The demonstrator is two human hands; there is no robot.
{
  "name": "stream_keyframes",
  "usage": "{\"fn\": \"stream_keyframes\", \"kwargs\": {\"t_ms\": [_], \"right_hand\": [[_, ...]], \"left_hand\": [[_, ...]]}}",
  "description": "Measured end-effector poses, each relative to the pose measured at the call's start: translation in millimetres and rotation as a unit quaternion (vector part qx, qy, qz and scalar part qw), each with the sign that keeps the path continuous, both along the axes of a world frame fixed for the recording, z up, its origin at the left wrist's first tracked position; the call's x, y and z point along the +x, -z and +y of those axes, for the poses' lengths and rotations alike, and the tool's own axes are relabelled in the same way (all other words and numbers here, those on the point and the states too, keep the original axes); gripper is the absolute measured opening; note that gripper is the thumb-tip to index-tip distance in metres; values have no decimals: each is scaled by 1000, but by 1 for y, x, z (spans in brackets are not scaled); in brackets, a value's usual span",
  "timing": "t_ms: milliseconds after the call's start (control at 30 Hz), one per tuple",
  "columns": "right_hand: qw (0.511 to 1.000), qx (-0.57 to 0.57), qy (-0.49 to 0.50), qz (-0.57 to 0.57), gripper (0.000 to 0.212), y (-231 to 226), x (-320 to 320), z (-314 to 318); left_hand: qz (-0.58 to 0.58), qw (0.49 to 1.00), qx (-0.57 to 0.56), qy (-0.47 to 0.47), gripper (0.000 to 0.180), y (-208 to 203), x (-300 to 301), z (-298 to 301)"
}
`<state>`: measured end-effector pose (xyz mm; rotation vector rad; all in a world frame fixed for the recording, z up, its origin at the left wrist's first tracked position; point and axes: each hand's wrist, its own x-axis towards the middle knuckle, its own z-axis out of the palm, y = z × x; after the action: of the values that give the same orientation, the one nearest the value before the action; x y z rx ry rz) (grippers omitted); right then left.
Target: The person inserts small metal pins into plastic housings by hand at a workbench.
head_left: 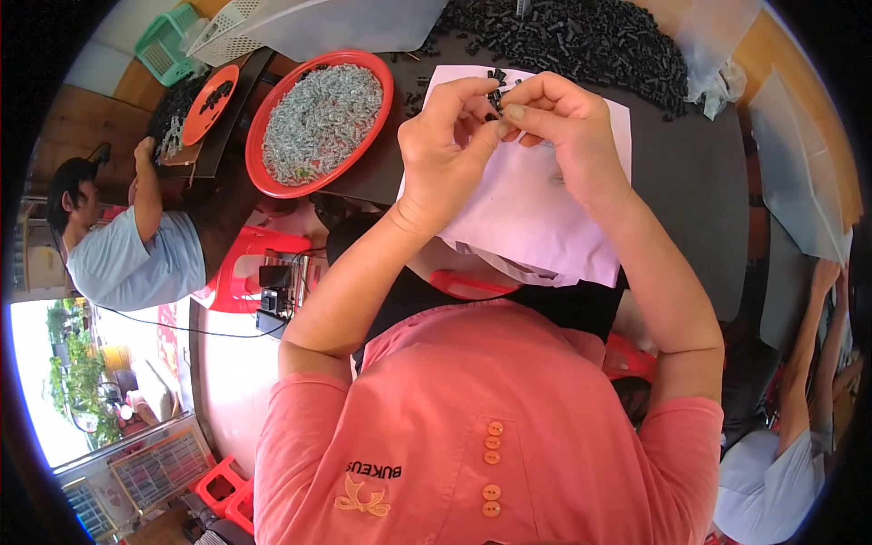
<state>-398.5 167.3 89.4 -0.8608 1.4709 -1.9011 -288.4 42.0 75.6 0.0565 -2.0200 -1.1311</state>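
Over a pale pinkish-white sheet, my two hands meet at their fingertips. My left hand is closed in a pinch, with a small black piece just showing between thumb and finger. The thumb and forefinger of my right hand press together right against it; what they grip is too small to make out. Several little black pieces lie on the sheet just beyond the fingers. Past the sheet spreads a large heap of short black plastic parts.
Left of my hands, a red tray holds a pile of small clear-silvery parts on the dark table. A co-worker sits at far left by an orange plate. Another person is at right, beyond a translucent panel.
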Motion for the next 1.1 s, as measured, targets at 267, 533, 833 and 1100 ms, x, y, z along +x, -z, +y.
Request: {"fn": "stream_keyframes", "kwargs": {"t_ms": [267,533,833,1100], "right_hand": [[924,1,71,375,13,8,0,-1],[846,27,54,530,14,9,-3,0],[878,4,16,478,14,6,1,0],[890,-41,50,452,25,12,13,-8]], "left_hand": [[-32,996,-84,19,49,-9,-2,-3],[-97,989,38,103,55,-6,3,-17],[-135,915,340,170,48,-13,13,-23],[-68,847,511,132,42,-6,16,-16]]}}
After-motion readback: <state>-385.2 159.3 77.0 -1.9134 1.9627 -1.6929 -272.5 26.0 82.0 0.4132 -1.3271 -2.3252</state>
